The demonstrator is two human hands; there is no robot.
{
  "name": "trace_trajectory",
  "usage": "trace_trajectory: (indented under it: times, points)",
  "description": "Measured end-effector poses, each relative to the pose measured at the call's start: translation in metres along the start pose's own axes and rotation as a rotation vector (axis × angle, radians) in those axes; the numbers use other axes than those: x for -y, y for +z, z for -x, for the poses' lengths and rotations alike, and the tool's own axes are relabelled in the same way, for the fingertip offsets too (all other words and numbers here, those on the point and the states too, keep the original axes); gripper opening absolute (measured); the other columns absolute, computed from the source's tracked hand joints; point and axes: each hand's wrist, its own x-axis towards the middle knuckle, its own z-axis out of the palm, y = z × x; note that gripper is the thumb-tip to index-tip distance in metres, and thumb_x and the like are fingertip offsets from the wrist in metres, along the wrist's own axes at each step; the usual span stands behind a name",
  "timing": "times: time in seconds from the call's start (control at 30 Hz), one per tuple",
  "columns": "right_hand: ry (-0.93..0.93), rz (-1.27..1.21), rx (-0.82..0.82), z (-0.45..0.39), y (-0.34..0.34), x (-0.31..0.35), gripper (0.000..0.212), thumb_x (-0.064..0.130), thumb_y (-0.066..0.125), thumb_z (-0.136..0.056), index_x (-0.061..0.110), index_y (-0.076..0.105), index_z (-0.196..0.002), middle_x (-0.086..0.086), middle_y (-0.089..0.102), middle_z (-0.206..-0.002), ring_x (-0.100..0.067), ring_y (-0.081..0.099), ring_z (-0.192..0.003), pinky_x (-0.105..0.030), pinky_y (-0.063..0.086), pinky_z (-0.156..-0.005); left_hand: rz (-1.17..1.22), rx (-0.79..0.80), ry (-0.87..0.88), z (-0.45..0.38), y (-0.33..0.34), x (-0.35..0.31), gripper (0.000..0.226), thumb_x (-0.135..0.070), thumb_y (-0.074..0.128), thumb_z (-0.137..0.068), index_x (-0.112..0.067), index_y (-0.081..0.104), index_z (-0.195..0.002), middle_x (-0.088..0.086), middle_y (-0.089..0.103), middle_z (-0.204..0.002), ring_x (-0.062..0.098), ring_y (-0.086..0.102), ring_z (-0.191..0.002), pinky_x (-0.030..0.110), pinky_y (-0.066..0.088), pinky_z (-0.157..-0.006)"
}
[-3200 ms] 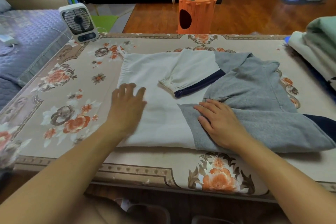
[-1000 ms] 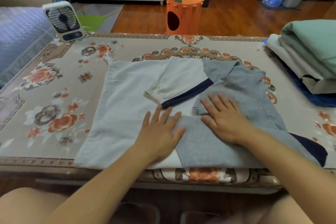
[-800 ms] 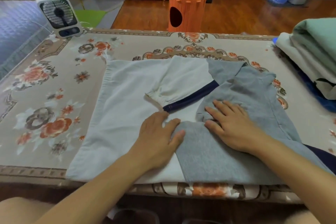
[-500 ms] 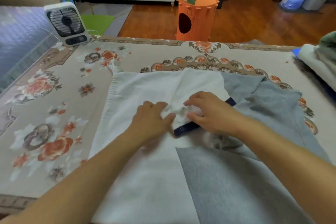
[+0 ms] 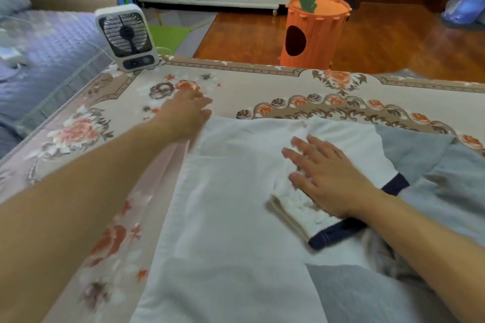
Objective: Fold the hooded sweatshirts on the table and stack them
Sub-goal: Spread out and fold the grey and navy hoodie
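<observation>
Evidently only the sleeve of the white-and-grey hooded sweatshirt (image 5: 236, 217) is folded in, pressed by the flat right hand (image 5: 325, 178), while the blurred, spread left hand (image 5: 186, 115) reaches its far corner; stacking remains.

The hooded sweatshirt (image 5: 231, 217) lies flat on the floral tablecloth, filling the lower centre and right of the frame. Its body is white on the left and grey on the right (a grey panel also shows at the bottom right). One white sleeve (image 5: 341, 165), trimmed with a navy band near its ribbed cuff (image 5: 296, 207), is folded across the chest, slanting from centre right down toward the middle.
</observation>
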Motion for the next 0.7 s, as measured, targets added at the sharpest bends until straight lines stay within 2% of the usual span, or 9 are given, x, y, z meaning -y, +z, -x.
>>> trace_trajectory:
  times: [0.1,0.17,0.2,0.27,0.33,0.43,0.53,0.6,0.7]
  points:
    - [0.011,-0.004,-0.008,-0.002,-0.001,0.0,0.068,0.067,0.001,-0.093,0.044,0.0,-0.157,0.016,-0.009,-0.166,-0.01,-0.017,-0.152,-0.037,-0.007,-0.124,-0.085,0.085,-0.181,-0.02,-0.016,0.016,0.039,-0.029,0.042,-0.106,-0.003,0.055,-0.131,0.022,0.054,-0.134,0.039,0.053,-0.119,0.045,0.046,-0.099]
    - [0.018,-0.008,-0.015,-0.001,0.0,0.001,0.066,0.066,0.004,-0.095,0.044,0.001,-0.157,0.017,-0.008,-0.166,-0.009,-0.016,-0.152,-0.037,-0.007,-0.123,0.086,0.241,-0.382,-0.02,-0.02,0.015,0.051,-0.052,0.046,-0.103,-0.005,0.056,-0.117,0.016,0.066,-0.113,0.031,0.061,-0.095,0.036,0.049,-0.081]
    - [0.017,-0.006,-0.019,-0.001,0.0,0.001,0.065,0.066,0.004,-0.095,0.044,0.002,-0.157,0.017,-0.007,-0.166,-0.009,-0.015,-0.152,-0.037,-0.007,-0.123,0.18,0.334,-0.469,-0.018,-0.022,0.011,0.056,-0.062,0.048,-0.099,-0.007,0.058,-0.108,0.01,0.067,-0.099,0.026,0.059,-0.082,0.032,0.046,-0.072]
    - [0.018,-0.013,-0.028,0.0,-0.001,0.001,0.063,0.064,0.008,-0.097,0.044,0.005,-0.157,0.016,-0.005,-0.167,-0.01,-0.013,-0.152,-0.037,-0.005,-0.124,0.18,0.394,-0.468,-0.018,-0.02,0.002,0.056,-0.066,0.054,-0.093,-0.011,0.059,-0.095,0.004,0.06,-0.079,0.021,0.05,-0.067,0.029,0.038,-0.064]
    - [0.021,-0.021,-0.043,0.0,-0.001,0.001,0.059,0.061,0.014,-0.101,0.043,0.009,-0.157,0.016,-0.001,-0.167,-0.01,-0.011,-0.152,-0.037,-0.002,-0.124,0.072,0.365,-0.356,-0.014,-0.015,-0.012,0.048,-0.056,0.06,-0.095,-0.008,0.061,-0.096,0.007,0.057,-0.08,0.022,0.048,-0.067,0.03,0.038,-0.065]
    - [0.02,-0.038,-0.059,0.002,-0.001,0.001,0.057,0.059,0.018,-0.102,0.043,0.013,-0.157,0.015,0.002,-0.167,-0.011,-0.008,-0.153,-0.037,0.0,-0.124,0.143,0.193,-0.3,-0.013,0.008,-0.019,0.039,-0.038,0.063,-0.097,0.0,0.059,-0.108,0.016,0.064,-0.107,0.03,0.057,-0.09,0.034,0.042,-0.076]
    - [0.018,-0.045,-0.064,0.002,-0.001,0.002,0.057,0.058,0.018,-0.103,0.042,0.014,-0.157,0.014,0.003,-0.167,-0.012,-0.006,-0.153,-0.038,0.0,-0.124,0.319,-0.201,-0.132,0.005,0.023,-0.008,0.012,-0.011,0.061,-0.096,-0.008,0.058,-0.107,0.009,0.063,-0.107,0.03,0.061,-0.1,0.034,0.047,-0.079]
    - [0.015,-0.041,-0.066,0.002,-0.001,0.002,0.057,0.057,0.018,-0.103,0.041,0.014,-0.157,0.014,0.003,-0.167,-0.013,-0.006,-0.153,-0.038,0.0,-0.124,0.065,-0.27,0.2,0.027,0.025,0.003,0.027,-0.011,0.069,-0.087,-0.015,0.057,-0.111,0.002,0.056,-0.111,0.024,0.057,-0.1,0.029,0.046,-0.08]
    - [0.013,-0.047,-0.068,0.002,-0.001,0.001,0.057,0.057,0.018,-0.103,0.041,0.014,-0.157,0.013,0.003,-0.167,-0.013,-0.006,-0.153,-0.039,0.001,-0.125,-0.274,-0.1,0.587,0.067,0.028,0.01,0.061,-0.035,0.072,-0.087,-0.024,0.049,-0.143,0.0,0.051,-0.135,0.023,0.045,-0.121,0.036,0.043,-0.1]
